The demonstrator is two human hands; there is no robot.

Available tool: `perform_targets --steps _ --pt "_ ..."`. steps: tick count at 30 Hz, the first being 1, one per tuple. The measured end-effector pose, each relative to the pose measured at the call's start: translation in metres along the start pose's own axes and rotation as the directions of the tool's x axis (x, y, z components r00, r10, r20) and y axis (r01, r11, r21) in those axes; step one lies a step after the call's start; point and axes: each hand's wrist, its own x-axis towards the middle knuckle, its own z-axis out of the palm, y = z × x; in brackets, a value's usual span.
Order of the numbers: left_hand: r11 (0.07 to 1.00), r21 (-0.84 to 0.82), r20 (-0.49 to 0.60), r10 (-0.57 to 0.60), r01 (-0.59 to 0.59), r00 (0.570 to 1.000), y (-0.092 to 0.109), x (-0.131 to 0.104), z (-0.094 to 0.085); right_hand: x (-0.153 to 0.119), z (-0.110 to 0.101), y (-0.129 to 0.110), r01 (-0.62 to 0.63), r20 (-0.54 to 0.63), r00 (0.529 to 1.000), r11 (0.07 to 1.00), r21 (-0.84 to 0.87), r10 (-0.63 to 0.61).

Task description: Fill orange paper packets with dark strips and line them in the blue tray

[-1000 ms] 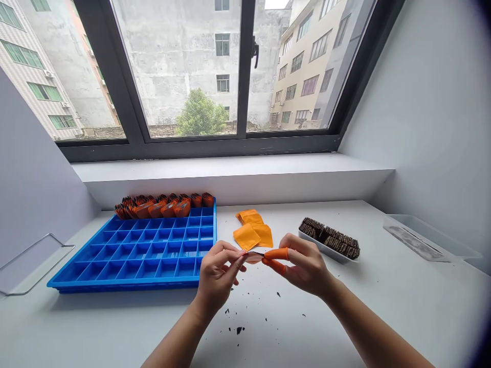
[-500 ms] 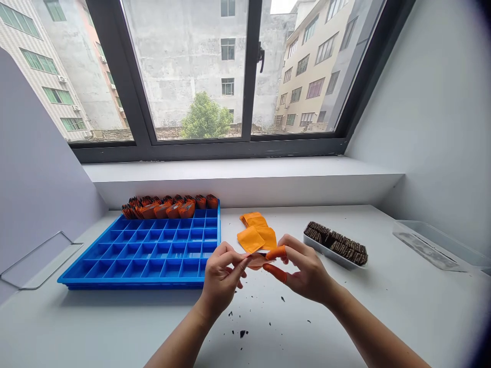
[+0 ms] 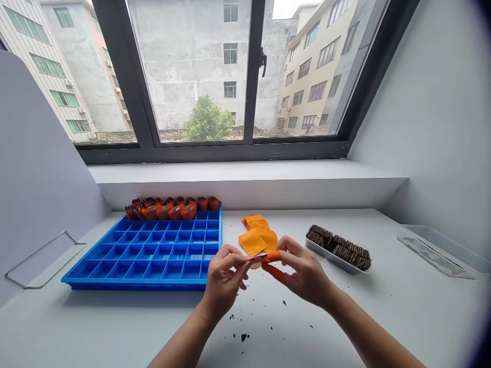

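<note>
My left hand (image 3: 226, 281) pinches the left side of a small orange paper packet (image 3: 255, 265) between thumb and fingers. At the packet's right end is my right hand (image 3: 305, 268), with orange finger cots on its thumb and index finger closed at the packet's edge. The fingers cover much of the packet, so its contents are hidden. Just beyond the hands lies a loose pile of flat orange packets (image 3: 252, 242). To the right, a shallow plastic box (image 3: 333, 258) holds tightly stacked thin dark brown pieces (image 3: 351, 250).
A blue compartment tray (image 3: 134, 281) stands at left, with bunches of orange-and-dark packets (image 3: 164, 210) along its back rows. Dark crumbs (image 3: 244, 337) are scattered in front. A clear plastic container (image 3: 441, 253) sits far right; a bent wire frame (image 3: 46, 255) far left. The window ledge (image 3: 249, 171) runs behind.
My right index finger has come down over the packet's edge, covering the dark sliver seen there before. My left hand keeps its pinch. The whole view has shifted slightly.
</note>
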Motion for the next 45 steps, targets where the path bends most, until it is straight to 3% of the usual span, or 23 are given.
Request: perform_targets --steps 7,16,20,24,30,34,39,45 --pt "0.997 0.063 0.072 -0.059 0.054 0.996 0.000 0.001 -0.001 -0.002 0.002 0.004 0.010 0.016 1.000 0.998 -0.058 -0.009" --pt "0.979 0.203 0.185 -0.055 0.017 0.981 0.004 0.004 -0.003 -0.001 0.006 0.003 0.041 -0.057 0.997 0.998 -0.047 -0.044" --pt "0.975 0.221 0.161 -0.047 0.011 0.986 0.004 0.004 -0.005 -0.003 0.009 0.003 0.020 -0.080 0.996 0.998 -0.060 -0.025" --pt "0.976 0.217 0.154 -0.026 -0.008 0.988 0.006 0.004 -0.005 -0.004 0.012 0.002 -0.072 -0.112 0.991 0.996 0.044 0.077" --pt "0.968 0.251 0.150 -0.012 -0.026 0.989 0.004 0.004 -0.004 0.005 0.010 -0.003 -0.083 -0.006 0.996 0.981 0.173 0.086" --pt "0.925 0.364 0.090 0.076 -0.104 0.993 0.000 0.005 -0.004 0.014 0.007 0.004 -0.142 -0.008 0.989 0.960 0.242 0.148" --pt "0.853 0.515 -0.037 0.126 -0.089 0.991 -0.005 0.006 -0.004 0.058 0.021 0.025 -0.263 -0.011 0.958 0.896 0.357 0.286" --pt "0.867 0.493 -0.029 0.103 -0.075 0.994 -0.009 0.003 -0.002 0.152 0.096 0.060 -0.265 0.154 0.962 0.901 0.345 0.224"
